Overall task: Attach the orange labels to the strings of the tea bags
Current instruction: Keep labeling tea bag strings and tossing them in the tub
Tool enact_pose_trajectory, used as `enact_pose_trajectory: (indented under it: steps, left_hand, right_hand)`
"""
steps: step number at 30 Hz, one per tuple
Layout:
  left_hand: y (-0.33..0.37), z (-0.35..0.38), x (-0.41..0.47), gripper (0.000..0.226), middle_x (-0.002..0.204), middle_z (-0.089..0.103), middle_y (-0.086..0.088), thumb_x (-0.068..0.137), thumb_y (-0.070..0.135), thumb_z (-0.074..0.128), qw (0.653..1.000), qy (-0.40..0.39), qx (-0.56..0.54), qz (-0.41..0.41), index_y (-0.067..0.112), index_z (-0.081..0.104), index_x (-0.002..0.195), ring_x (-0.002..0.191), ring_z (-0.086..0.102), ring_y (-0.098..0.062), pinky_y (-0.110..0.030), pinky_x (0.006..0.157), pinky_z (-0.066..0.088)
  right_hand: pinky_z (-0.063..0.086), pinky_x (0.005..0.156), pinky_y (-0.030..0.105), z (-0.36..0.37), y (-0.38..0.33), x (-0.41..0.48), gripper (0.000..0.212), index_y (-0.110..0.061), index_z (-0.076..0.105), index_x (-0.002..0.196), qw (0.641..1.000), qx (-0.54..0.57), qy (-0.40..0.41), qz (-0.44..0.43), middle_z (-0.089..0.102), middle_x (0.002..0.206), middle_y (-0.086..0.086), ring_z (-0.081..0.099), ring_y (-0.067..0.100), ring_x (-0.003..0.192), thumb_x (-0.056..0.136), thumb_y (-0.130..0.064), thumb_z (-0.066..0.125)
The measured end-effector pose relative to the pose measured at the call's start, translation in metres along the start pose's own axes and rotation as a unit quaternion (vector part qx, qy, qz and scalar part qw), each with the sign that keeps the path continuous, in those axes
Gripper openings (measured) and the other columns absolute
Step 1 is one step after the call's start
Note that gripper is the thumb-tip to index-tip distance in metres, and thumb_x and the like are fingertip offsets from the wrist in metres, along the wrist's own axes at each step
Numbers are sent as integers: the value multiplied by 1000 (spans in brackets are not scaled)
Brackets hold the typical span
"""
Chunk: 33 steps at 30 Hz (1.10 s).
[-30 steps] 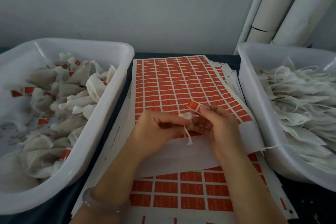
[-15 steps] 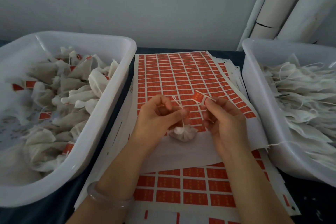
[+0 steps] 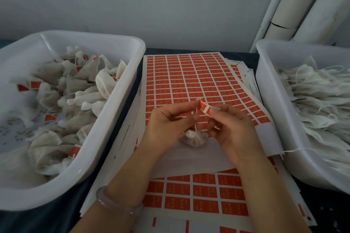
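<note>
On my feed the left hand [image 3: 166, 125] has its thumb and forefinger pinched on the string [image 3: 196, 122], with the other fingers loosely curled beneath. The string runs up from the tea bag [image 3: 193, 139], a small white pouch gathered at its neck. The bag sits on the bare white strip of the label sheet [image 3: 189, 73], just below and between the two hands. Further right, the right hand [image 3: 233, 128] pinches one orange label [image 3: 206, 109] by its right end between thumb and forefinger, and its remaining fingers are curled under. The label is bent, with a white band across it, and its free left end meets the top of the string. I cannot tell whether it is stuck on.

Half a second ago the label was held flat and clear of the string, whose loose end stood nearer the left hand. Now the two have been brought together, and the tea bag has barely shifted. A second ago the bag was hidden between the hands, with the string dangling below them.
</note>
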<state>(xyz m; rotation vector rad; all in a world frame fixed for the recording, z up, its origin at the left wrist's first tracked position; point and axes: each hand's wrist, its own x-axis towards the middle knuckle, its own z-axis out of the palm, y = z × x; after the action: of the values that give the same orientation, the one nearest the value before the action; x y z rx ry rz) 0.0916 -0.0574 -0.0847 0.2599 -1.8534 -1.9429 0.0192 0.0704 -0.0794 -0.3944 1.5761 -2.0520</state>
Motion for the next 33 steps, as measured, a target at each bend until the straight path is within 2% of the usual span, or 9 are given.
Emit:
enact_pose_trajectory:
  steps: [3,6,9,12,17,22,30,33]
  left_hand:
    - [-3,-2,1,28,97,74,7,83,1,64,1000,-21,12,9,22,71,101,89,71,-12,-21,70,56]
    - [-5,-3,2,30,97,74,5,80,2,66,999,-41,-2,6,23,70,102,88,71,-14,-22,68,56]
    - [-5,-3,2,32,99,73,4,75,11,67,996,-84,-11,29,18,68,106,90,70,-15,-22,72,55]
    - [-6,-4,1,36,102,73,2,77,5,66,993,-111,-18,43,16,65,111,92,70,-17,-23,75,55]
    - [-7,-5,1,43,106,72,6,74,3,66,991,-122,-31,52,17,62,115,99,68,-16,-23,80,54]
    - [-5,-6,1,44,104,72,0,75,4,66,989,-137,-52,39,15,61,117,92,70,-23,-28,76,57]
    - [-4,-4,0,46,104,72,3,74,2,64,986,-144,-68,40,16,59,118,91,70,-20,-27,75,57]
    - [-4,-5,0,45,104,72,3,74,3,64,986,-145,-77,34,16,60,117,91,70,-21,-28,75,57]
  right_hand:
    - [49,58,27,0,-1,-1,13,-21,75,69,999,-22,-35,13,63,67,3,56,11,59,60,-29,70]
    - [44,49,23,-5,-4,-1,9,-18,72,68,997,29,-68,35,57,63,7,53,12,55,64,-24,68]
    - [45,49,22,-8,-4,-1,11,-18,74,73,994,3,-99,43,63,67,7,57,14,57,64,-24,69]
    - [47,49,22,-7,-4,-2,11,-17,76,75,991,14,-128,47,65,65,6,60,15,54,68,-20,68]
    - [50,51,22,-7,-3,-2,22,-18,77,79,993,-25,-105,46,67,66,6,63,15,56,61,-28,72]
    - [46,49,21,-8,-4,-1,29,-19,77,76,996,-46,-69,34,61,64,6,57,10,55,52,-35,75]
    - [46,46,19,-7,-4,-1,21,-20,77,72,997,-45,-59,37,62,59,1,57,7,52,54,-30,75]
    - [45,46,20,-7,-4,0,7,-21,76,70,996,-59,-48,39,62,58,0,56,7,52,71,-16,72]
